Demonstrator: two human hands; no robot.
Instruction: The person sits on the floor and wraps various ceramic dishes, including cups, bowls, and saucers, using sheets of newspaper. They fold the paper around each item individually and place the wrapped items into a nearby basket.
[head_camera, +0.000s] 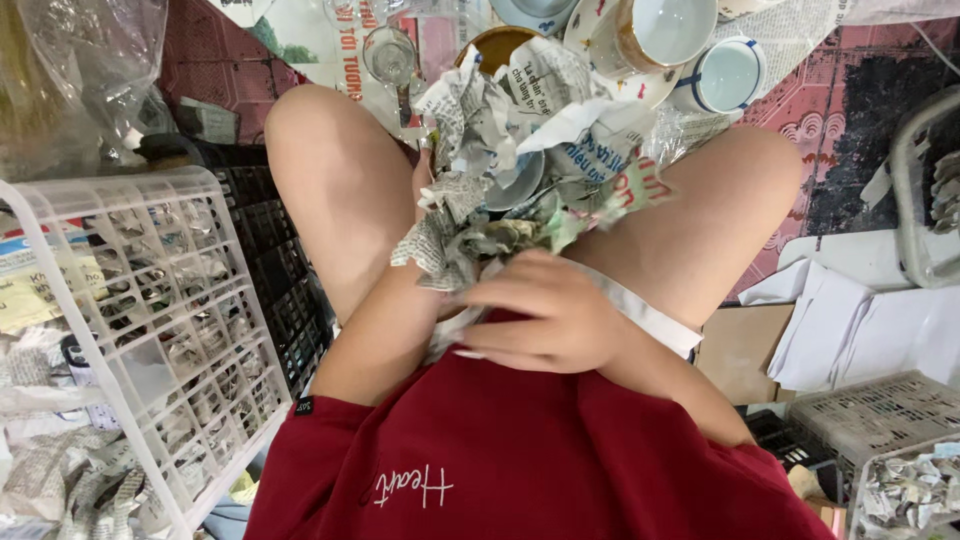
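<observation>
Two hands meet at the centre of the frame, where I see a crumpled newspaper bundle (530, 160) held between the bare knees. My right hand (545, 315) lies over its lower edge, fingers pressed together and curled onto the paper; my left hand (425, 185) is mostly hidden behind the bundle, so I cannot tell how its fingers sit. Something round and pale, perhaps a dish, shows inside the wrapping. Along the top edge I count one glass (390, 55), one brown bowl (490, 45) and two white cups (700, 55), half blocked by the paper. One white plastic basket (150, 330) fills the lower left, and loose white sheets (860, 330) lie at right.
</observation>
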